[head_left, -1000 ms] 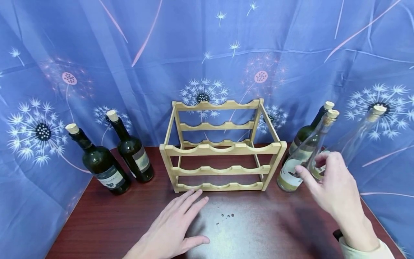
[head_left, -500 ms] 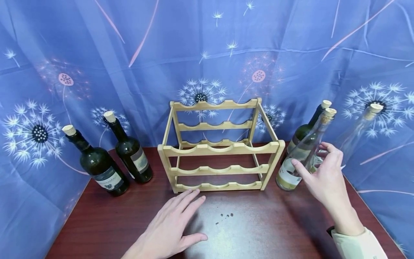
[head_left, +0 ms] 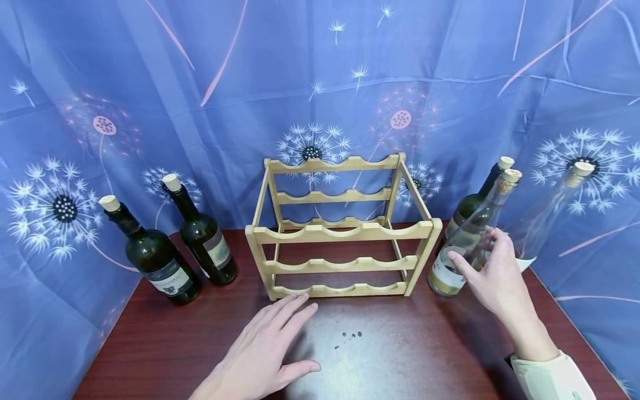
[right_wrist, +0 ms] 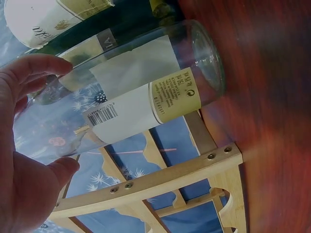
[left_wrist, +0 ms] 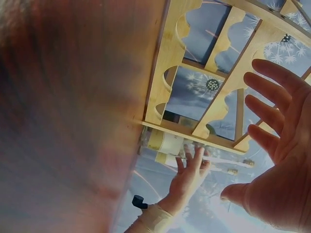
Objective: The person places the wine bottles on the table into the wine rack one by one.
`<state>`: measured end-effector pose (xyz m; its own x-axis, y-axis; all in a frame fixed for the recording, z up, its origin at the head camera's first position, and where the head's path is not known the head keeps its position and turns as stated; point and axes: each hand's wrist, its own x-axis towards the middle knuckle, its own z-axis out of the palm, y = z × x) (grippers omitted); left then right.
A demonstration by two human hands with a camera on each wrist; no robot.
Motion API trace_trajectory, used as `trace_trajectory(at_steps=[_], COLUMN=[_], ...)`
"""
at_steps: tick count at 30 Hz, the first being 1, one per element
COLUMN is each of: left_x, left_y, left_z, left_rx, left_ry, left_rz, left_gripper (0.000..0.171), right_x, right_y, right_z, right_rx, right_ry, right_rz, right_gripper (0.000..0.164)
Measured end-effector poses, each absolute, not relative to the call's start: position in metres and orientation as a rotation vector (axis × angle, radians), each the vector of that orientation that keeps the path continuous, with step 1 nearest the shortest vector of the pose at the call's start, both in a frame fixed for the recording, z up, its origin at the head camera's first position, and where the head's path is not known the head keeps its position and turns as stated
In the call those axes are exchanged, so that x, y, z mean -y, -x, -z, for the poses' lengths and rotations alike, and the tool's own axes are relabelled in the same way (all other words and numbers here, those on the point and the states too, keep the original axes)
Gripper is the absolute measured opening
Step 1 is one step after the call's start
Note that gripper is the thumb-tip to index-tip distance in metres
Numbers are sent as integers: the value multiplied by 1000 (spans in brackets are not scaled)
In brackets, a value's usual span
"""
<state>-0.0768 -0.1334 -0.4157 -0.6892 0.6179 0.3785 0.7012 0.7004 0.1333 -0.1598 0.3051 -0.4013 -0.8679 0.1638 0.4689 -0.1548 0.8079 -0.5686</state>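
Note:
My right hand [head_left: 495,278] reaches round a clear glass wine bottle [head_left: 447,272] with a cork, right of the wooden rack. In the right wrist view, my fingers [right_wrist: 46,65] lie along one side of this bottle [right_wrist: 141,92] and my thumb [right_wrist: 63,170] touches the other. The bottle stands upright on the table. My left hand [head_left: 265,344] is spread palm down in front of the wooden wine rack [head_left: 345,264], holding nothing. In the left wrist view its fingers [left_wrist: 267,111] look relaxed and apart.
Behind the held bottle stands a dark green corked bottle [head_left: 470,205]; another clear corked bottle [head_left: 545,216] is to its right. Two dark corked bottles, one outer [head_left: 160,261] and one inner [head_left: 207,239], stand left of the rack. A blue patterned curtain [head_left: 240,133] hangs behind the table.
My right hand has moved left and closed in on the nearer clear bottle. My left hand stays in place.

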Motion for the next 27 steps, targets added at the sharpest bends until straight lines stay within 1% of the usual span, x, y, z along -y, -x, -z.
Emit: trace_trajectory(at_steps=[6,10,21,27], left_x=[134,134,136,136], left_y=[77,77,76,76], left_z=[415,414,412,405], left_rx=[2614,2609,2558,2605], left_ry=[1036,1036,1028,1020], left_rz=[372,377,413,434], left_gripper=[84,85,86,86], right_x=[-305,-306,-303,-301], right_y=[158,158,154,146], right_z=[402,402,399,388], right_rx=[2517,2524,2540,2591], right_ry=[12,10,-16,-16], right_rz=[-808,-797,-745,-735], right_gripper=[74,73,79,81])
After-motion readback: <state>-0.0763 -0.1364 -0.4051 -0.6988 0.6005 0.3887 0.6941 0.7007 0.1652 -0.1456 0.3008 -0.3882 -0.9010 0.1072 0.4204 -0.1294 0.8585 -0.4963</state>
